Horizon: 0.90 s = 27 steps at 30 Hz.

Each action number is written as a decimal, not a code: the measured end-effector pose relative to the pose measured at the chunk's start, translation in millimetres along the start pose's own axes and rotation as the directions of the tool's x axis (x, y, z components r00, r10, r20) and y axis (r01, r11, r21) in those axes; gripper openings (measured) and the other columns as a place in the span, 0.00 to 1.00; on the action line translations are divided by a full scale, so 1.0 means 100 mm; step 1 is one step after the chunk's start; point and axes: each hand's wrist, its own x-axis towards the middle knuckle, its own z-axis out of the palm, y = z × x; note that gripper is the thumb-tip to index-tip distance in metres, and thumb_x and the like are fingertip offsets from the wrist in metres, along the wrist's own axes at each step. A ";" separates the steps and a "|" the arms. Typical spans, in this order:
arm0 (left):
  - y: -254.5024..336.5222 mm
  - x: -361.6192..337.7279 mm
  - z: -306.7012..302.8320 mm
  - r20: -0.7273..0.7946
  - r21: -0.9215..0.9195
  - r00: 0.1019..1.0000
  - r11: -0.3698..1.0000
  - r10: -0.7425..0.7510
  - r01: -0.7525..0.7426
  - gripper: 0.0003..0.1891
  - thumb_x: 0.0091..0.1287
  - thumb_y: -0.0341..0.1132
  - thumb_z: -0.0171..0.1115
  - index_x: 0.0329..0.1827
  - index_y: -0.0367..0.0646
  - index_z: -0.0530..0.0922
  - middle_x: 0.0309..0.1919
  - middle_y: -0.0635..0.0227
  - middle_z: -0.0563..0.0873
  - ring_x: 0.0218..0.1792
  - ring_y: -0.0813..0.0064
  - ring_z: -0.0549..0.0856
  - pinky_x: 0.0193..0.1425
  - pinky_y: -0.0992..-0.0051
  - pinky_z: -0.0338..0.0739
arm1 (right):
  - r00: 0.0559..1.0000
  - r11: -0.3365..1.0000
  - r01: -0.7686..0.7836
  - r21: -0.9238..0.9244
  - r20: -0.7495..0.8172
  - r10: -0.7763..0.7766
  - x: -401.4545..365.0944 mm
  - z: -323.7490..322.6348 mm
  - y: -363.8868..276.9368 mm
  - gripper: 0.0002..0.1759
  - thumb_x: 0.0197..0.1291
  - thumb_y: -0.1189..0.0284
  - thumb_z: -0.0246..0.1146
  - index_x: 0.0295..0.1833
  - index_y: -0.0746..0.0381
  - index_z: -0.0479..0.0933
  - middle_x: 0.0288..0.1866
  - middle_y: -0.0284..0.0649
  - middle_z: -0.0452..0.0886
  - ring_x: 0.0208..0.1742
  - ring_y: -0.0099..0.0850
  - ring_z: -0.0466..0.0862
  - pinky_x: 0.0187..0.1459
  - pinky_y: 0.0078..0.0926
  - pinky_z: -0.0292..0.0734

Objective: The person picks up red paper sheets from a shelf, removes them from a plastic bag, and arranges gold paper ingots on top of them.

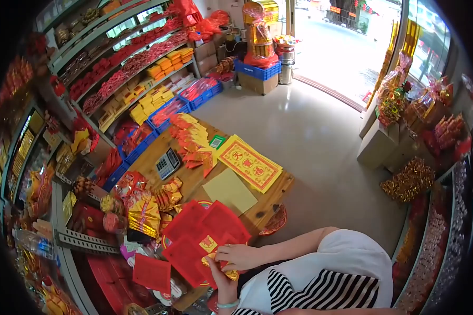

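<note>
**Gold paper held over red sheets at the desk edge**

Head view: both hands are seen at the lower middle, close to the body in a white and striped top. The left hand (222, 283), with a bracelet (227, 304) on its wrist, is raised from below. Its fingers (215, 269) are closed on a small gold paper (230, 273), which is gripped at its lower side. The right hand (240, 256) is laid across from the right, just above the left one. Its fingers (222, 253) are bent and rest on the upper edge of the gold paper; whether the paper is really pinched by them cannot be told.

The gold paper is found between the two hands, over the near edge of the desk (194, 184) and on top of the red sheets (205, 231), which are spread in an overlapping heap there.

Farther along the desk a plain yellow sheet (230, 190) is placed, and beyond it a printed sheet (249, 165) in yellow and red. A calculator (167, 163) lies near the left edge, beside a row of red and yellow envelopes (192, 140). Foil packs (144, 210) are piled left of the red sheets. Shelves (131, 63) filled with red and yellow goods are seen on the left, and blue crates (257, 70) stand on the floor (310, 136) near the open door.
</note>
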 end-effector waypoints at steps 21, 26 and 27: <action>-0.18 0.27 0.10 0.019 -0.002 1.000 1.000 0.010 -0.010 0.26 0.74 0.55 0.50 0.61 0.42 0.75 0.51 0.61 0.84 0.47 0.67 0.86 0.51 0.72 0.82 | 0.906 0.668 0.008 0.744 -0.288 0.310 -0.30 -0.67 0.09 0.03 0.64 0.77 0.60 0.39 0.60 0.71 0.39 0.34 0.77 0.37 0.24 0.76 0.43 0.19 0.73; -0.17 0.25 0.35 0.110 -0.179 0.993 0.984 0.037 -0.017 0.26 0.76 0.53 0.48 0.64 0.41 0.74 0.58 0.61 0.81 0.58 0.65 0.81 0.60 0.69 0.77 | 0.739 -0.081 -0.161 0.984 0.174 0.651 -0.52 -0.69 0.24 0.07 0.66 0.72 0.59 0.46 0.59 0.70 0.28 0.30 0.74 0.27 0.19 0.71 0.30 0.17 0.68; -0.18 0.18 0.29 0.065 -0.187 0.997 0.982 0.040 -0.028 0.26 0.76 0.53 0.48 0.64 0.41 0.74 0.58 0.61 0.81 0.58 0.65 0.81 0.60 0.69 0.77 | 0.733 -0.119 -0.186 0.975 0.218 0.645 -0.60 -0.59 0.19 0.07 0.66 0.72 0.59 0.46 0.59 0.70 0.28 0.30 0.74 0.27 0.19 0.71 0.30 0.17 0.68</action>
